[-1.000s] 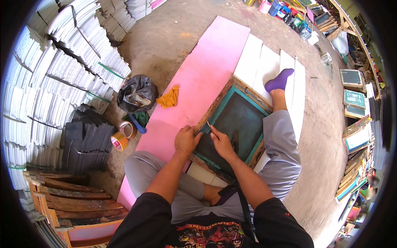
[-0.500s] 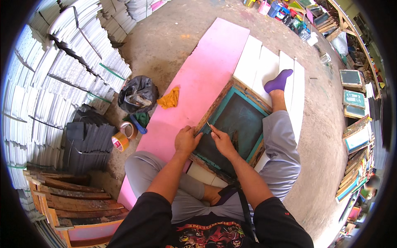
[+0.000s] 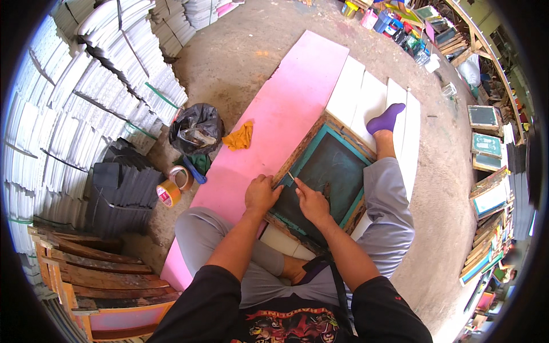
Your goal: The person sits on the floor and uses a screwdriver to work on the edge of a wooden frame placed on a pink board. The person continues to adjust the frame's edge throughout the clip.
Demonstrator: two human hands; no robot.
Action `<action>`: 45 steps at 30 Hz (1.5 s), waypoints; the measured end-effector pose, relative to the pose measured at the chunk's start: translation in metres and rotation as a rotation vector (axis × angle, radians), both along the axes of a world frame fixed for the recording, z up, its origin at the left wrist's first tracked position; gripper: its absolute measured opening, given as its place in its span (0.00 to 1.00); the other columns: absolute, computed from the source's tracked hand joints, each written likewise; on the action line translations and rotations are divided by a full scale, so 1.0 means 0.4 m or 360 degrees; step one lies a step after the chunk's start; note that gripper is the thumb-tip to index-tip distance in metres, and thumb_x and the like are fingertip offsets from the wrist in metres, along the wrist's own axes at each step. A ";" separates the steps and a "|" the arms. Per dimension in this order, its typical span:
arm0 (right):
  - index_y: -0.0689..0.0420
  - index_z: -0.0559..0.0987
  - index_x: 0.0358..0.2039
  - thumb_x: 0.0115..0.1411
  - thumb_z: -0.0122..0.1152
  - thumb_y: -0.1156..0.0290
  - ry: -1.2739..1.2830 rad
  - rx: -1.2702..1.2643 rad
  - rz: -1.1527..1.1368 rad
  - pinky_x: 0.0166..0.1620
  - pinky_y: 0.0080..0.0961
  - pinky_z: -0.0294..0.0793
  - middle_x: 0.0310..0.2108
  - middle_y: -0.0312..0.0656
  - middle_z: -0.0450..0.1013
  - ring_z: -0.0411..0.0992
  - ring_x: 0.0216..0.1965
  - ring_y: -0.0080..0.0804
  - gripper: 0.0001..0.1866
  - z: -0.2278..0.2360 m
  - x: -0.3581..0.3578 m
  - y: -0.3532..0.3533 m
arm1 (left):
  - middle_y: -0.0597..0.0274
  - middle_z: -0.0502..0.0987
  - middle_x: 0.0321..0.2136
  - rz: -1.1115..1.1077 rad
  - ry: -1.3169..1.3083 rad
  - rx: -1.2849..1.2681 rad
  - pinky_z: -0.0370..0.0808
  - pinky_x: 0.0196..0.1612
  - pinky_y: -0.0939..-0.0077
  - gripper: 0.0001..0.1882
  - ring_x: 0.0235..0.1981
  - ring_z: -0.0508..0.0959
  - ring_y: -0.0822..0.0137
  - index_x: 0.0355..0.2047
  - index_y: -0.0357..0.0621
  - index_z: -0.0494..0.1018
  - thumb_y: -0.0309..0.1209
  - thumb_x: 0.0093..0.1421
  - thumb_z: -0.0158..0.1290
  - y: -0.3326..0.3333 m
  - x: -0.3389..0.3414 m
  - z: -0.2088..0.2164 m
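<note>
I sit on the floor with a wooden-framed printing screen (image 3: 329, 166) with dark teal mesh resting across my legs. My left hand (image 3: 261, 194) grips the screen's near-left wooden edge. My right hand (image 3: 311, 203) lies on the mesh and pinches a thin stick-like tool (image 3: 291, 177) whose tip points at the frame's inner edge. A long pink foam sheet (image 3: 286, 108) lies under the screen's left side.
White foam panels (image 3: 366, 97) lie beside the pink sheet, under my purple-socked foot (image 3: 386, 119). A black plastic bag (image 3: 195, 131), an orange rag (image 3: 239, 137) and two tape rolls (image 3: 173, 186) sit to the left. Stacked white sheets (image 3: 86, 103) and wooden frames (image 3: 97, 280) line the left; more screens (image 3: 486, 148) stand right.
My right hand has slid slightly lower on the mesh with the tool. The left hand stays on the frame edge.
</note>
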State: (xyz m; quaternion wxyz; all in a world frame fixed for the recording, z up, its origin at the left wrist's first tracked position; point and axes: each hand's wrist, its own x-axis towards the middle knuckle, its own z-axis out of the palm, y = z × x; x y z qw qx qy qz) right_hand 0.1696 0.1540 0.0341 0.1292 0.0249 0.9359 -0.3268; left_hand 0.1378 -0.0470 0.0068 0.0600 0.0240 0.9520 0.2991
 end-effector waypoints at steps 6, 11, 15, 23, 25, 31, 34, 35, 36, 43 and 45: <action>0.31 0.73 0.71 0.77 0.51 0.53 -0.0191 0.0298 0.0018 0.47 0.60 0.81 0.38 0.58 0.84 0.82 0.42 0.65 0.23 0.082 -0.002 -0.021 | 0.51 0.83 0.39 0.0024 0.0114 0.0071 0.81 0.47 0.54 0.24 0.43 0.84 0.48 0.47 0.40 0.86 0.44 0.57 0.70 0.003 -0.001 -0.010; 0.40 0.70 0.73 0.77 0.51 0.58 -0.0291 0.0494 0.0163 0.48 0.61 0.81 0.41 0.59 0.84 0.83 0.43 0.62 0.26 0.132 -0.028 -0.050 | 0.51 0.83 0.40 -0.0003 0.0162 0.0079 0.81 0.48 0.54 0.23 0.43 0.84 0.48 0.47 0.41 0.86 0.43 0.57 0.70 0.001 0.003 -0.029; 0.48 0.67 0.74 0.76 0.50 0.61 -0.0485 0.0722 0.0232 0.50 0.62 0.81 0.43 0.60 0.83 0.83 0.45 0.62 0.27 0.154 -0.066 -0.115 | 0.53 0.82 0.39 -0.0020 0.0118 0.0096 0.81 0.48 0.54 0.22 0.44 0.83 0.49 0.47 0.41 0.86 0.42 0.57 0.69 0.002 0.002 -0.028; 0.47 0.75 0.70 0.76 0.52 0.61 -0.0317 0.0080 -0.0025 0.56 0.53 0.79 0.47 0.64 0.82 0.80 0.52 0.64 0.24 0.082 -0.028 -0.044 | 0.54 0.81 0.36 -0.0008 0.0166 0.0070 0.80 0.45 0.53 0.20 0.41 0.83 0.49 0.44 0.42 0.86 0.41 0.56 0.70 -0.001 0.002 -0.032; 0.47 0.76 0.69 0.76 0.53 0.60 -0.0457 0.0200 -0.0068 0.56 0.49 0.79 0.49 0.63 0.81 0.79 0.53 0.64 0.23 0.128 -0.020 -0.074 | 0.54 0.81 0.36 -0.0003 0.0218 0.0114 0.80 0.44 0.53 0.20 0.40 0.83 0.48 0.44 0.41 0.85 0.42 0.56 0.70 -0.004 0.004 -0.032; 0.42 0.71 0.73 0.78 0.51 0.58 0.0051 -0.0536 -0.0107 0.55 0.51 0.79 0.49 0.61 0.82 0.80 0.52 0.63 0.25 -0.097 0.013 0.013 | 0.53 0.81 0.36 -0.0002 0.0242 0.0126 0.80 0.44 0.53 0.20 0.40 0.83 0.48 0.43 0.41 0.85 0.43 0.57 0.69 0.014 -0.002 -0.024; 0.41 0.70 0.74 0.78 0.52 0.58 0.0064 -0.0469 -0.0069 0.58 0.49 0.79 0.51 0.60 0.82 0.79 0.55 0.62 0.26 -0.060 0.014 -0.002 | 0.55 0.82 0.38 0.0002 0.0140 0.0076 0.81 0.46 0.54 0.19 0.43 0.83 0.49 0.44 0.44 0.86 0.43 0.57 0.69 0.004 0.003 -0.018; 0.41 0.71 0.73 0.78 0.53 0.59 -0.0106 -0.0139 -0.0008 0.57 0.48 0.80 0.51 0.60 0.82 0.80 0.53 0.62 0.26 -0.016 0.011 -0.016 | 0.56 0.83 0.39 0.0004 0.0081 0.0053 0.82 0.48 0.55 0.19 0.44 0.83 0.50 0.44 0.45 0.86 0.43 0.58 0.69 0.000 0.004 -0.016; 0.42 0.72 0.72 0.77 0.54 0.59 -0.0273 0.0188 0.0065 0.55 0.48 0.81 0.50 0.61 0.82 0.81 0.51 0.62 0.25 0.071 0.000 -0.049 | 0.56 0.83 0.39 0.0013 0.0094 0.0041 0.82 0.48 0.55 0.19 0.44 0.83 0.50 0.44 0.45 0.86 0.43 0.58 0.68 -0.007 0.008 -0.015; 0.46 0.70 0.75 0.77 0.59 0.62 0.0483 -0.0449 0.0014 0.31 0.45 0.80 0.29 0.51 0.83 0.84 0.27 0.45 0.28 -0.185 0.001 0.020 | 0.54 0.81 0.34 -0.0027 0.0231 0.0056 0.80 0.42 0.54 0.19 0.38 0.83 0.49 0.41 0.41 0.86 0.43 0.58 0.69 0.019 -0.006 -0.009; 0.48 0.70 0.75 0.77 0.59 0.62 -0.0049 -0.0856 -0.0132 0.30 0.45 0.79 0.27 0.49 0.83 0.83 0.26 0.42 0.28 -0.135 -0.003 0.019 | 0.54 0.81 0.34 -0.0006 0.0219 0.0045 0.80 0.42 0.54 0.19 0.37 0.83 0.49 0.41 0.41 0.86 0.43 0.57 0.69 0.001 0.001 -0.019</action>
